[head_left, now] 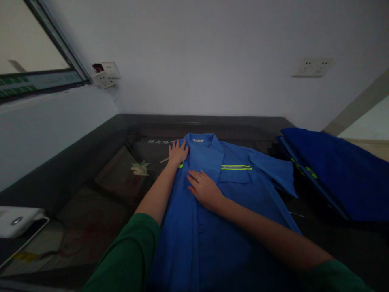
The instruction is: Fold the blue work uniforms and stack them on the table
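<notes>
A blue work shirt (237, 211) with yellow-green stripes lies face up on a dark surface, its collar toward the wall. My left hand (178, 152) rests flat with spread fingers at the left shoulder side, just below the collar. Lower down, my right hand (206, 190) lies on the shirt front near the button edge, fingers stretched out and a ring on one of them. Neither hand grips the cloth. The sleeve on the right spreads outward, while no sleeve shows spread on the left.
Folded blue garments (340, 174) are stacked at the right. A white device (20, 222) with a cable sits at the left edge. Wall sockets (313, 67) are at the back right, with more sockets (106, 75) in the left corner beside a window (33, 48).
</notes>
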The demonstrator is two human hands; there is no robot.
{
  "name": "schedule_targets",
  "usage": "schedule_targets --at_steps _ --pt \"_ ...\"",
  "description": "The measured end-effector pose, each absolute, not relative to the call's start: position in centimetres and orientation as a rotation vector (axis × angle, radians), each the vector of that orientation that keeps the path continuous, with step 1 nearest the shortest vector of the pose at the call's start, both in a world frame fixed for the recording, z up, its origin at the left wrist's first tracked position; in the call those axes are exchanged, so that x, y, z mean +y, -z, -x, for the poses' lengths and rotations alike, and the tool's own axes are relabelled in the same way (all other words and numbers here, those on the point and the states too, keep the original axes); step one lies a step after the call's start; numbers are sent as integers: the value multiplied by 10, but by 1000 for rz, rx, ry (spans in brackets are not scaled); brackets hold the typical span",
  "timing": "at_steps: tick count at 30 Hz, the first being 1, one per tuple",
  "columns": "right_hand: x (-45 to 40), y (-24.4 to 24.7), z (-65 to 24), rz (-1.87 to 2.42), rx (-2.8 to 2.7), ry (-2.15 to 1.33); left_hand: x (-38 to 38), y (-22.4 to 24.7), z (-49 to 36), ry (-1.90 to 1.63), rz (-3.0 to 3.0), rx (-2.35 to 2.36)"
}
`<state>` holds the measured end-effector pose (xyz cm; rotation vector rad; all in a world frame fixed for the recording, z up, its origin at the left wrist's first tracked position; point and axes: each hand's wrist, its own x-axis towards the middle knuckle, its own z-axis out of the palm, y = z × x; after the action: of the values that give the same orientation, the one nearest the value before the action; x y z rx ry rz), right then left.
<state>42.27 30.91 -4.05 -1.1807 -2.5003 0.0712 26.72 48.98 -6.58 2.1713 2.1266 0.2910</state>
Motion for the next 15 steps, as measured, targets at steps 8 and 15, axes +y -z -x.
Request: schedule_targets --at_steps 8,15 --pt "305 62 -438 1163 -2623 -116 491 64 -267 -262 -2134 2130" --pt "304 59 -437 1188 -2641 -151 493 65 -267 -245 -2138 2138"
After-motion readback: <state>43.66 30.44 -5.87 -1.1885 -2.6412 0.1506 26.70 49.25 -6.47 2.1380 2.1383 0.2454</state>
